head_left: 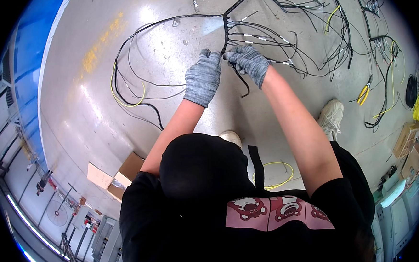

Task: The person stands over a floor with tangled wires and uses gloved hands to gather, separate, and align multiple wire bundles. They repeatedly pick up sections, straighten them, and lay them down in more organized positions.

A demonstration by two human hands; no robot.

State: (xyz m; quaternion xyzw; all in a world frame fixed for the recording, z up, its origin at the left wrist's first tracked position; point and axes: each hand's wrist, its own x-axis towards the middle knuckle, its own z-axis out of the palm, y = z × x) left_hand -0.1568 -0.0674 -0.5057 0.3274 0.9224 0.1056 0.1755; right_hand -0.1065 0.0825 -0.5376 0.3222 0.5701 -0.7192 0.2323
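Harness (224,31) lies spread on the grey floor (98,114), trunk running from the far middle down to the hands, branches fanning out toward the far right. A black loop with a yellow wire (130,103) trails off to the left.

Left hand (202,77), grey knit glove, grip closed around the trunk just below the branch point. Right hand (247,61), same glove, fingers pinched together on the trunk right beside the left, the two gloves nearly touching. A short black tail (242,83) hangs from under the right hand; can't tell if it's tape or a loose wire.

Step in hand, as I read it: binding or dressing the trunk at the junction where the white-tagged wires (256,36) split off. Left hand anchors, right hand does the fine work.

Next move would call for: trunk kept taut with the left, tail fed round without trapping the tagged wires, branches kept fanned so they don't cross under the wrap.

Rest of the scene: yellow-handled pliers (364,92) on the floor well to the right, out of reach without letting go. A second wire cluster (381,43) by the far-right edge. Cardboard boxes (414,142) at right, another box (125,172) near left. A yellow wire loop (277,175) by the person's shoe (331,116).
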